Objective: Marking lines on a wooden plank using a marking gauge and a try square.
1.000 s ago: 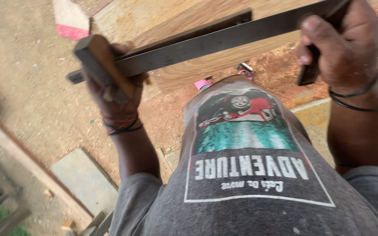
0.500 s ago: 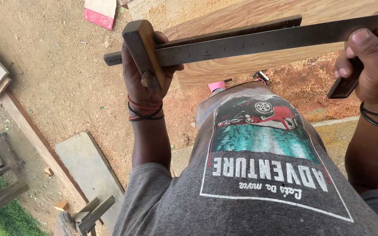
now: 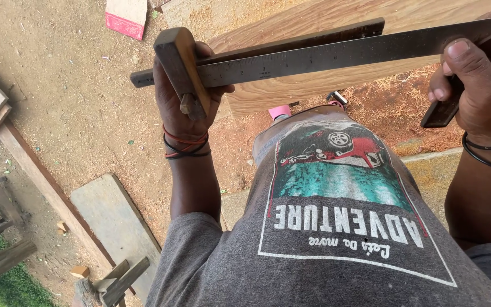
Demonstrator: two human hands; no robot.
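Steel square (image 3: 336, 54): right hand (image 3: 478, 85) | wooden gauge (image 3: 182, 71): left hand (image 3: 183, 99)

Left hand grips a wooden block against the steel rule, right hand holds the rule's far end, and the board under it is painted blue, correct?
Not quite. The head view shows the board is bare light wood, not blue. The rest stands: left hand grips the wooden block against the steel rule; right hand holds the far end.

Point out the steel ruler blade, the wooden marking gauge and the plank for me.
steel ruler blade (image 3: 336, 54), head view, middle of the blade's flat face.
wooden marking gauge (image 3: 180, 59), head view, its wooden block in the left hand.
plank (image 3: 313, 82), head view, its face below the blade.
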